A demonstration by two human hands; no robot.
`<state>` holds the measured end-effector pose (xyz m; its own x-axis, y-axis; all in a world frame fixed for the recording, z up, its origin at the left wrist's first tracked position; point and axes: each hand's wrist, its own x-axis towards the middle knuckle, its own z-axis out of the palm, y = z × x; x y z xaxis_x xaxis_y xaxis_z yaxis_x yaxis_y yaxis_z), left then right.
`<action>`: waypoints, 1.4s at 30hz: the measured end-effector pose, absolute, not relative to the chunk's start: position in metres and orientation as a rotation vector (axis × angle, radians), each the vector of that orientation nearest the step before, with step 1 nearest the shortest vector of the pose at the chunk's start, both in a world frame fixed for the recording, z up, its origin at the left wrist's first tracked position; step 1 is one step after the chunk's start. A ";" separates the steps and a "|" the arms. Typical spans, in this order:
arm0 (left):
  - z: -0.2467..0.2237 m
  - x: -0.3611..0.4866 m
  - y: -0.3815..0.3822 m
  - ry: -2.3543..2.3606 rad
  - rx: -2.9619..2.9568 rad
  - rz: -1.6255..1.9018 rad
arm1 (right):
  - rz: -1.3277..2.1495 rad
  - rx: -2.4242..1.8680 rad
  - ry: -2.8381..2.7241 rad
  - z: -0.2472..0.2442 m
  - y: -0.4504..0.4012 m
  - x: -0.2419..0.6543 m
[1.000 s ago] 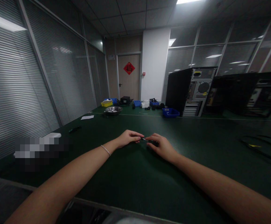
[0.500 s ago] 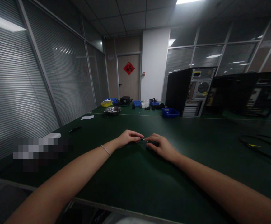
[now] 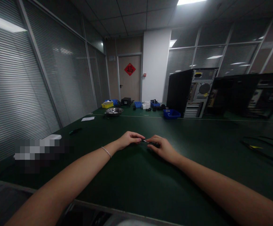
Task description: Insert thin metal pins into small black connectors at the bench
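Observation:
My right hand (image 3: 163, 148) is closed around the dark handle of what looks like a small screwdriver (image 3: 145, 141). Its thin shiny shaft points left, toward the fingertips of my left hand (image 3: 128, 140). That hand is pinched at the end of the shaft; a small dark bit shows between thumb and fingers, too small to name. Both hands are low over the dark green tabletop (image 3: 131, 182), almost meeting in the middle. Most of the handle is hidden by the right fingers.
A computer tower (image 3: 192, 92) stands at the back right beside a blue bin (image 3: 171, 114). A metal bowl (image 3: 114, 111) and a yellow bin (image 3: 107, 104) are at the back left. Black cables (image 3: 263, 147) lie right; a dark green-handled tool (image 3: 75, 131) lies left.

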<state>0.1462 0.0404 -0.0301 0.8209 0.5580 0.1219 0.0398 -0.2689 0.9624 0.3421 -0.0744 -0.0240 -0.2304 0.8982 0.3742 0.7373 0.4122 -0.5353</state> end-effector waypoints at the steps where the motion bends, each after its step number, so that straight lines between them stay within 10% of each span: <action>1: -0.030 0.146 0.040 0.458 1.781 0.529 | 0.318 -1.398 -2.028 -0.024 -0.075 0.342; 42: -0.037 0.152 0.041 0.495 1.729 0.626 | 0.293 -1.433 -2.088 -0.023 -0.077 0.341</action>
<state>0.1518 0.0411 -0.0372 0.7667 0.6241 0.1505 0.0027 -0.2375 0.9714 0.3408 -0.0766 -0.0232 -0.2514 0.9065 0.3392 0.7778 0.3978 -0.4865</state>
